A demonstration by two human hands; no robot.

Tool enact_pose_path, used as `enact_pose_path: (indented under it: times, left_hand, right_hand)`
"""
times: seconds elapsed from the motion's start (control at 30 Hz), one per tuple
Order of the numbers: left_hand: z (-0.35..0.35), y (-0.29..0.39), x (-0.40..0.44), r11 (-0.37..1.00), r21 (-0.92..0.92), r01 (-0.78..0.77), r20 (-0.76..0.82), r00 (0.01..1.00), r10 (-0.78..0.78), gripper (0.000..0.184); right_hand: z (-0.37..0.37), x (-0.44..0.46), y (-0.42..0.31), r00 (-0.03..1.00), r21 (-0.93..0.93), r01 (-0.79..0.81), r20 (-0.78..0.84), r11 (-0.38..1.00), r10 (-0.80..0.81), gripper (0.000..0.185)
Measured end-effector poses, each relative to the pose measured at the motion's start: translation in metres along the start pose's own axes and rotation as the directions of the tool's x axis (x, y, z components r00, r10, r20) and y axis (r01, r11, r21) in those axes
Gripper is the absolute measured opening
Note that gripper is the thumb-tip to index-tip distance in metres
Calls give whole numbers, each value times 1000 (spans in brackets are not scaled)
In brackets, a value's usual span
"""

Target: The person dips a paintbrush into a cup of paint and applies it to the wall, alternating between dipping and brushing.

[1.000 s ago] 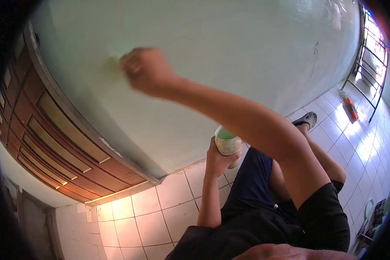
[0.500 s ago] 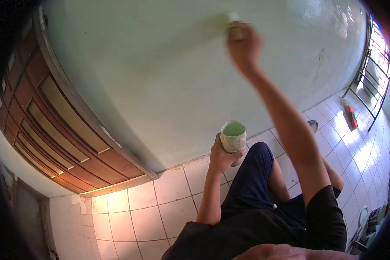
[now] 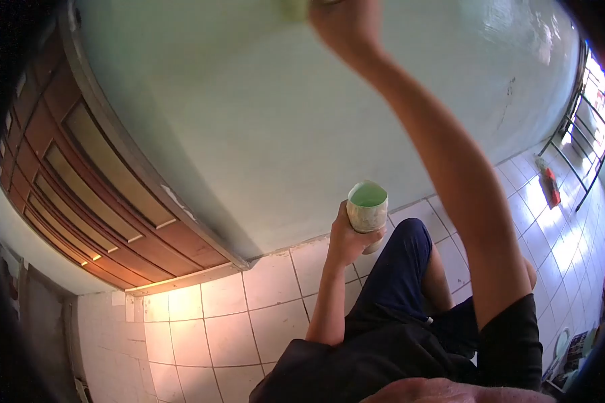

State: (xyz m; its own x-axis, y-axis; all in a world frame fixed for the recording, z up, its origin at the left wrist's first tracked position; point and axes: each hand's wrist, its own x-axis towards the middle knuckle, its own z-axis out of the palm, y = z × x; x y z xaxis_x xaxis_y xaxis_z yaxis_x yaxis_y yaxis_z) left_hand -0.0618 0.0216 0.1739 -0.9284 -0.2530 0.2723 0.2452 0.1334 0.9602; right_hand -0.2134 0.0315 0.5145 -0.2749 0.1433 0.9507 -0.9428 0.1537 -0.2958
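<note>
My left hand (image 3: 349, 237) is wrapped round a whitish cup (image 3: 368, 216) with light green liquid inside, held upright in front of my knee. My right arm reaches up to the pale green wall (image 3: 249, 134), and my right hand (image 3: 348, 25) is closed near the top edge of the view. Part of what it grips shows at the fingers, a pale brush-like tool whose shape is cut off and blurred. A yellowish-green blur (image 3: 292, 9) lies on the wall just left of those fingers.
A brown wooden door (image 3: 107, 195) with a grey frame is at the left. White floor tiles (image 3: 269, 289) run below the wall. At the right are a metal rack (image 3: 575, 158) by a bright window and an orange object (image 3: 552, 187). My bent knee (image 3: 412, 235) is near the cup.
My right hand swept from the left part of the wall to the right and upward, then back left to the top edge. My left hand still holds the cup, now slightly farther right.
</note>
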Motion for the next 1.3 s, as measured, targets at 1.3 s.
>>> enact_pose_path:
  times: [1.3]
  left_hand:
    - [-40,0,-18,997,53,-55,-163,985,63,77]
  right_hand:
    - [82,65,-71,987,292,-59,163,955,11,18]
